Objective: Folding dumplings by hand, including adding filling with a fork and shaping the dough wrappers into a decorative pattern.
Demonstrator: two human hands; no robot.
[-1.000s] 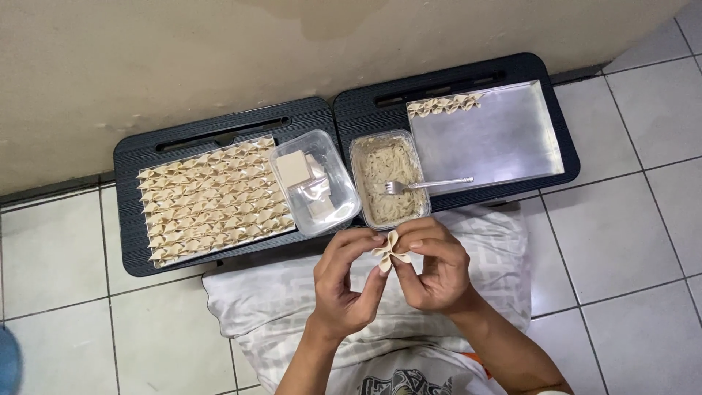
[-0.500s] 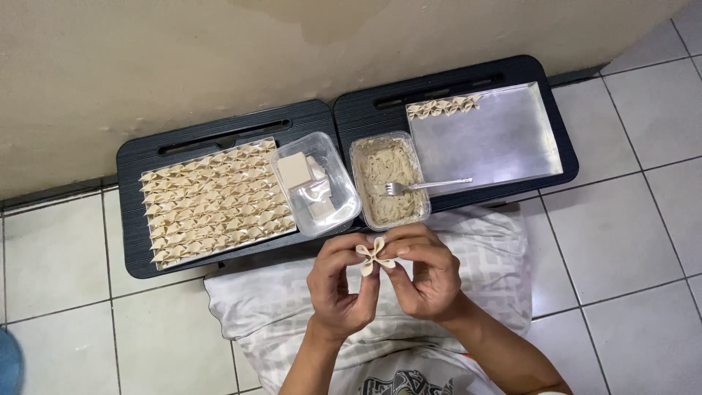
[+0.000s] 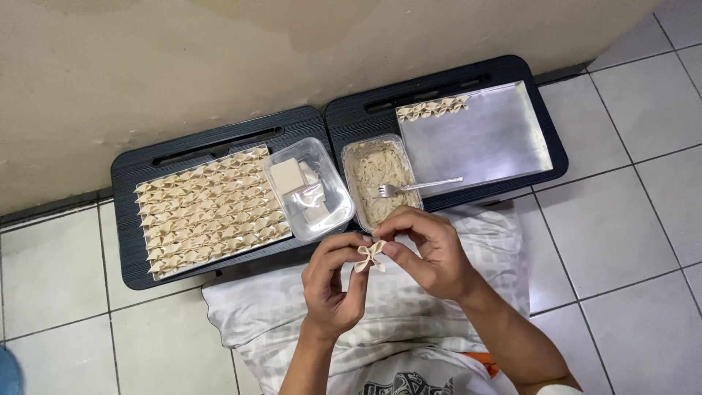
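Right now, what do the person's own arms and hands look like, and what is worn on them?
Both forearms are bare, with no sleeve, watch or bracelet in view. The left hand and the right hand wear no gloves, and no rings are visible. The fingernails look short. Only a printed shirt edge shows below.

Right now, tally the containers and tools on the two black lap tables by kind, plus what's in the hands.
Metal trays: 2 (full one, nearly bare one)
Clear plastic tubs: 2 (wrapper tub, filling tub)
Forks: 1
Folded dumpling held by left hand and right hand: 1
Total: 6
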